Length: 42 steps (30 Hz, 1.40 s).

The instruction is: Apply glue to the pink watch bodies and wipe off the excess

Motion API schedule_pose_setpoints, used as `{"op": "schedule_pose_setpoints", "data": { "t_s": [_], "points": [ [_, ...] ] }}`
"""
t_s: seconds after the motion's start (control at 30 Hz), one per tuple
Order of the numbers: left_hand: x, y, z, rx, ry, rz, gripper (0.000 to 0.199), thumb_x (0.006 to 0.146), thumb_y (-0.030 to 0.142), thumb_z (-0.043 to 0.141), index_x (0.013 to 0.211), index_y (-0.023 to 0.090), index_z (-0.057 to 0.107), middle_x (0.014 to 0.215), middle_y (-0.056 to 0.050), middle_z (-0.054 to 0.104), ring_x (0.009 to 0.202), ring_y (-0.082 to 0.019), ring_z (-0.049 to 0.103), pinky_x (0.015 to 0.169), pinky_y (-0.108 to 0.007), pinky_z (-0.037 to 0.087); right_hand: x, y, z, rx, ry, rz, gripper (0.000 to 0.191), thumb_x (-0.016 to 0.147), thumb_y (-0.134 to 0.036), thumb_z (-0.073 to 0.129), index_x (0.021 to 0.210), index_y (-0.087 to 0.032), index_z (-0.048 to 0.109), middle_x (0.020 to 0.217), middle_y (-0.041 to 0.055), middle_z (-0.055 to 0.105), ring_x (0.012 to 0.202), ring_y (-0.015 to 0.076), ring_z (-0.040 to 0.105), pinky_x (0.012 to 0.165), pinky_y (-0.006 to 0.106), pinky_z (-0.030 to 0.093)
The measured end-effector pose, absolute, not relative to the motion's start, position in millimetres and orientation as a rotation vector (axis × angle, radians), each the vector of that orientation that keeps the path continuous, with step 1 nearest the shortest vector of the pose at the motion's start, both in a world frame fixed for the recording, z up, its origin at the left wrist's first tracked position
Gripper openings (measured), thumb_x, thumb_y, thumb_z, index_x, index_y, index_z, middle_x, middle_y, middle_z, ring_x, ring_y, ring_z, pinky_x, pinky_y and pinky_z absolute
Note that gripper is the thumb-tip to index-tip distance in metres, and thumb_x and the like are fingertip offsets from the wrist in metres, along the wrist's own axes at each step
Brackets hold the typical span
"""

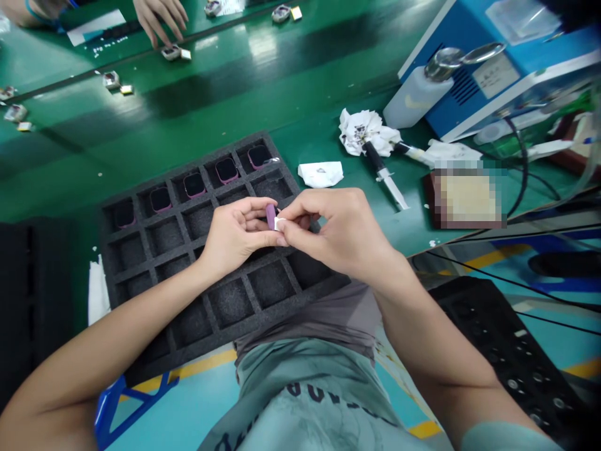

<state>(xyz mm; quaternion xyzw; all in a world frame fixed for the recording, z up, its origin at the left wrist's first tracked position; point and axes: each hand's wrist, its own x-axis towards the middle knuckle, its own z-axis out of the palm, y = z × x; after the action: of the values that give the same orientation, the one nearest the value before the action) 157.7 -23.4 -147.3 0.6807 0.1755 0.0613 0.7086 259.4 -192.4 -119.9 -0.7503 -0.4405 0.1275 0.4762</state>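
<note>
Two hands, left and right, meet around a purple case.

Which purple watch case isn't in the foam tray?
The purple watch case held between left hand and right hand; the other five in view sit in the foam tray's far row.

blue machine (upper right) incomplete

Tray beneath the fingers, devices in its row beyond them; syringe to their right, bottle farther right and beyond.
</note>
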Motion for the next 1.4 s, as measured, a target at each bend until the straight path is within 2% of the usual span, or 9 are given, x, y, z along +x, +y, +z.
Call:
{"op": "schedule_pose_setpoints", "data": {
  "t_s": [0.33, 0.53, 0.63, 0.7, 0.87, 1.07, 1.17, 1.3, 1.4],
  "points": [
    [159.8, -20.5, -145.1, 1.466, 0.445, 0.174, 0.072, 0.042, 0.035, 0.105, 0.104, 0.014, 0.076, 0.090, -0.005, 0.080, 0.081, -0.021, 0.078, 0.082, -0.033, 0.066, 260.6, -194.2, -134.8, -1.847, -1.236, 0.075, 0.015, 0.089, -0.018, 0.064, 0.077, -0.018, 0.073, 0.075, 0.0014, 0.072, 0.068, 0.0109, 0.061, 0.068, 0.027, 0.042],
    [157.6, -25.6, -140.1, 1.315, 0.456, 0.149, 0.068, 0.059, 0.059, 0.096, 0.106, 0.015, 0.075, 0.099, -0.010, 0.082, 0.080, -0.021, 0.080, 0.062, -0.023, 0.061, 263.4, -205.8, -148.2, -1.987, -1.147, -0.017, 0.014, 0.088, -0.017, 0.066, 0.077, -0.020, 0.074, 0.072, -0.0002, 0.072, 0.066, 0.0113, 0.061, 0.071, 0.029, 0.043],
    [156.5, -25.9, -138.1, 1.239, 0.420, 0.126, 0.071, 0.061, 0.061, 0.094, 0.111, 0.015, 0.073, 0.113, -0.014, 0.081, 0.074, -0.016, 0.079, 0.051, -0.018, 0.053, 258.2, -212.5, -144.0, -1.870, -0.926, -0.057, 0.010, 0.090, -0.021, 0.069, 0.081, -0.021, 0.075, 0.074, -0.0004, 0.073, 0.064, 0.0107, 0.061, 0.067, 0.027, 0.047],
    [156.4, -25.1, -137.0, 1.180, 0.404, 0.091, 0.069, 0.062, 0.058, 0.095, 0.113, 0.017, 0.073, 0.120, -0.015, 0.079, 0.072, -0.013, 0.077, 0.050, -0.016, 0.051, 252.0, -213.8, -140.1, -1.813, -0.862, -0.063, 0.010, 0.091, -0.023, 0.069, 0.083, -0.021, 0.075, 0.075, 0.0000, 0.073, 0.065, 0.0112, 0.061, 0.066, 0.027, 0.049],
    [156.5, -23.2, -136.9, 1.035, 0.406, 0.043, 0.055, 0.066, 0.038, 0.098, 0.112, 0.020, 0.074, 0.128, -0.011, 0.077, 0.082, -0.013, 0.078, 0.061, -0.016, 0.059, 235.6, -203.6, -139.8, -1.715, -0.929, -0.163, 0.009, 0.091, -0.015, 0.067, 0.087, -0.021, 0.072, 0.080, 0.0005, 0.075, 0.069, 0.0112, 0.064, 0.068, 0.028, 0.052],
    [152.7, -26.4, -138.6, 0.971, 0.402, 0.032, 0.051, 0.064, 0.025, 0.099, 0.108, 0.019, 0.074, 0.118, -0.007, 0.079, 0.093, -0.015, 0.078, 0.080, -0.024, 0.065, 226.0, -188.6, -149.6, -1.730, -1.130, -0.532, 0.014, 0.088, -0.010, 0.069, 0.096, -0.021, 0.072, 0.088, 0.0064, 0.076, 0.080, 0.0168, 0.072, 0.071, 0.031, 0.060],
    [150.0, -27.8, -136.2, 0.979, 0.393, 0.023, 0.051, 0.067, 0.027, 0.097, 0.111, 0.019, 0.073, 0.115, -0.008, 0.079, 0.093, -0.016, 0.078, 0.081, -0.025, 0.065, 225.6, -188.1, -149.5, -1.750, -1.121, -0.590, 0.016, 0.087, -0.009, 0.069, 0.097, -0.022, 0.070, 0.087, 0.0057, 0.076, 0.077, 0.0164, 0.071, 0.069, 0.031, 0.060],
    [148.9, -27.7, -133.0, 0.971, 0.334, -0.026, 0.040, 0.079, 0.039, 0.089, 0.110, 0.017, 0.075, 0.113, -0.010, 0.079, 0.090, -0.016, 0.079, 0.081, -0.026, 0.064, 226.6, -191.4, -146.2, -1.740, -1.085, -0.546, 0.017, 0.089, -0.009, 0.067, 0.097, -0.024, 0.069, 0.086, 0.0039, 0.076, 0.076, 0.0153, 0.070, 0.068, 0.030, 0.060],
    [149.8, -27.7, -133.1, 0.994, 0.306, -0.037, 0.032, 0.080, 0.035, 0.089, 0.102, 0.017, 0.076, 0.107, -0.009, 0.080, 0.092, -0.018, 0.079, 0.082, -0.026, 0.064, 227.1, -192.0, -145.4, -1.749, -1.082, -0.535, 0.014, 0.090, -0.011, 0.067, 0.096, -0.024, 0.069, 0.085, 0.0043, 0.076, 0.076, 0.0159, 0.071, 0.067, 0.031, 0.061]
  ]
}}
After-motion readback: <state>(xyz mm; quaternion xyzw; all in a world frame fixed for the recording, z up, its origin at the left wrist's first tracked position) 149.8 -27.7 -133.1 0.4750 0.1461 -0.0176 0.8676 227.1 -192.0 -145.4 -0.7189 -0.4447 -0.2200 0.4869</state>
